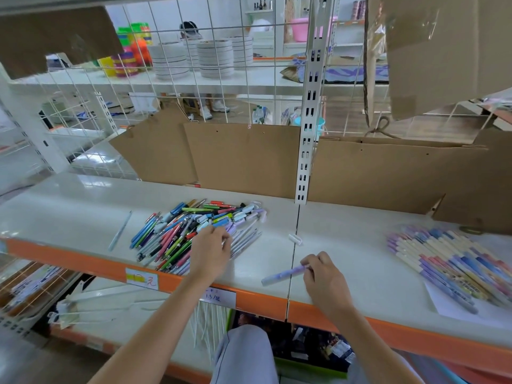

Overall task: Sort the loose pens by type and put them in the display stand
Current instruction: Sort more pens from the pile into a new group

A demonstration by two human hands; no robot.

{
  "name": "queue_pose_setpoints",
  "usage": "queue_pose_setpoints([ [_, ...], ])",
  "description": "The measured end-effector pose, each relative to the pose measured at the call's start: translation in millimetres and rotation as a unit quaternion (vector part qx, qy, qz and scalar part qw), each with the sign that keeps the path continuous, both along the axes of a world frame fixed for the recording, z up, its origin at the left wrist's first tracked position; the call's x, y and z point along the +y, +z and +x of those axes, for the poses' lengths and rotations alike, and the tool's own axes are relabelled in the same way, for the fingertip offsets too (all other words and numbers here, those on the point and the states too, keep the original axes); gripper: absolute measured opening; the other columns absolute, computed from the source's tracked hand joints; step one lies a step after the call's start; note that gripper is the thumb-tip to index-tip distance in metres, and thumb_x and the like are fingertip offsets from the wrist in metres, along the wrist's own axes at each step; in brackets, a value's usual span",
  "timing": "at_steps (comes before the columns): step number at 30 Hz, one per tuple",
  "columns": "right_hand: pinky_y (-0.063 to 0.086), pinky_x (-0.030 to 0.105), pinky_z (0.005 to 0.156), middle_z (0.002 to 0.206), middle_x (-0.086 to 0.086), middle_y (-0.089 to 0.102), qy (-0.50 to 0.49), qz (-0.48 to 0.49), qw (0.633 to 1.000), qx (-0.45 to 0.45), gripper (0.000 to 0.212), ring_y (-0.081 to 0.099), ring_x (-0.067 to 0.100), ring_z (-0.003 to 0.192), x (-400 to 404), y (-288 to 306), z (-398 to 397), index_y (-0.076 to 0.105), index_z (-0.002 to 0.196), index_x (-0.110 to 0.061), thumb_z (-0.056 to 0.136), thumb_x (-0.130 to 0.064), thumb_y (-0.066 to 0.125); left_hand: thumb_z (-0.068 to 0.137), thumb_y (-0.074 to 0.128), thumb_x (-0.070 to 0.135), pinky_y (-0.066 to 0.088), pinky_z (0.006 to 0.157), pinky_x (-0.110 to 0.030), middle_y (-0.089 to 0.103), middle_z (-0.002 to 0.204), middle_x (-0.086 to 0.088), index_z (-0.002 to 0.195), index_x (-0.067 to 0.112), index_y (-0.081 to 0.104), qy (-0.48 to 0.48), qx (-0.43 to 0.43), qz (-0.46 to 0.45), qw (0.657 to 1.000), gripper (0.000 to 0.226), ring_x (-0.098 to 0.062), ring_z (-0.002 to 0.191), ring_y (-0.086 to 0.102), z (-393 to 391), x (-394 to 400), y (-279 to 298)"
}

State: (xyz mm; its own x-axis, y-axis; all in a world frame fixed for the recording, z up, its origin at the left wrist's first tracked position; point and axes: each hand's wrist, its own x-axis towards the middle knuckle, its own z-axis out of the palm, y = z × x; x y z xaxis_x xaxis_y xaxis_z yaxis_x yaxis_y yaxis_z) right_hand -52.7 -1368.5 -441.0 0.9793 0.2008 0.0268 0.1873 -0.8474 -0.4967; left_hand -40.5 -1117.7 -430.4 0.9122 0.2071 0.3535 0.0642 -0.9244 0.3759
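Observation:
A heap of mixed loose pens in blue, green, pink and lilac lies on the white shelf. My left hand reaches into the heap's right side, its fingers curled round a few thin grey pens. My right hand pinches one end of a lilac patterned pen that lies on the shelf near the front edge. A sorted row of pastel patterned pens lies at the right on a sheet of paper. One pale blue pen lies apart at the left.
A small white clip lies by the shelf seam. Cardboard sheets stand against the wire grid behind. The orange shelf edge runs along the front, carrying price labels. More goods fill the lower shelf.

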Motion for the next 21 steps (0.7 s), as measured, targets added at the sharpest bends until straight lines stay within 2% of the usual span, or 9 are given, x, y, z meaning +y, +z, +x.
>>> queue_pose_setpoints([
  [4,0.044,0.024,0.068,0.105,0.000,0.046,-0.001,0.026,1.000,0.003,0.025,0.057,0.019,0.076,-1,1,0,0.057,0.110,-0.015,0.098,-0.013,0.036,0.093,0.054,0.024,0.042,0.081,-0.034,0.059,0.106,-0.010,0.110,0.008,0.061,0.032,0.014,0.017,0.999,0.024,-0.026,0.100,0.052,21,3,4],
  [7,0.045,0.024,0.069,0.106,0.000,0.047,0.002,0.029,1.000,0.002,0.024,0.058,0.019,0.077,-1,1,0,0.057,0.110,-0.015,0.099,-0.014,0.036,0.093,0.055,0.020,0.041,0.083,-0.034,0.059,0.108,-0.011,0.111,0.007,0.061,0.036,0.030,0.033,0.998,0.023,-0.027,0.104,0.050,25,-1,0],
  [11,0.043,0.024,0.067,0.103,0.000,0.046,0.000,0.047,0.999,0.003,0.024,0.056,0.018,0.075,-1,0,1,0.059,0.108,-0.015,0.098,-0.013,0.036,0.087,0.057,0.007,0.043,0.084,-0.035,0.062,0.102,-0.009,0.101,0.007,0.066,-0.007,0.038,-0.040,0.998,0.016,-0.026,0.101,0.053,19,-3,-5],
  [15,0.045,0.025,0.070,0.103,-0.001,0.047,-0.003,0.053,0.999,0.002,0.025,0.057,0.017,0.077,-1,-3,3,0.059,0.107,-0.015,0.097,-0.014,0.036,0.079,0.058,-0.002,0.040,0.086,-0.030,0.057,0.103,-0.002,0.099,0.011,0.063,-0.009,0.033,-0.087,0.996,0.024,-0.020,0.103,0.048,9,1,-5],
  [18,0.043,0.024,0.068,0.102,-0.002,0.047,-0.002,0.057,0.998,-0.001,0.024,0.055,0.015,0.075,-1,-3,4,0.059,0.106,-0.016,0.097,-0.014,0.037,0.084,0.056,0.003,0.036,0.090,-0.029,0.051,0.105,0.002,0.102,0.015,0.058,0.030,0.021,-0.071,0.997,0.022,-0.016,0.105,0.042,-1,5,-6],
  [21,0.042,0.024,0.068,0.101,-0.002,0.048,-0.001,0.063,0.998,-0.002,0.024,0.055,0.015,0.075,-2,-3,4,0.059,0.106,-0.016,0.097,-0.014,0.037,0.089,0.056,0.011,0.038,0.087,-0.027,0.052,0.102,0.000,0.102,0.012,0.061,-0.004,0.014,-0.040,0.999,0.014,-0.018,0.102,0.045,-14,10,-10],
])
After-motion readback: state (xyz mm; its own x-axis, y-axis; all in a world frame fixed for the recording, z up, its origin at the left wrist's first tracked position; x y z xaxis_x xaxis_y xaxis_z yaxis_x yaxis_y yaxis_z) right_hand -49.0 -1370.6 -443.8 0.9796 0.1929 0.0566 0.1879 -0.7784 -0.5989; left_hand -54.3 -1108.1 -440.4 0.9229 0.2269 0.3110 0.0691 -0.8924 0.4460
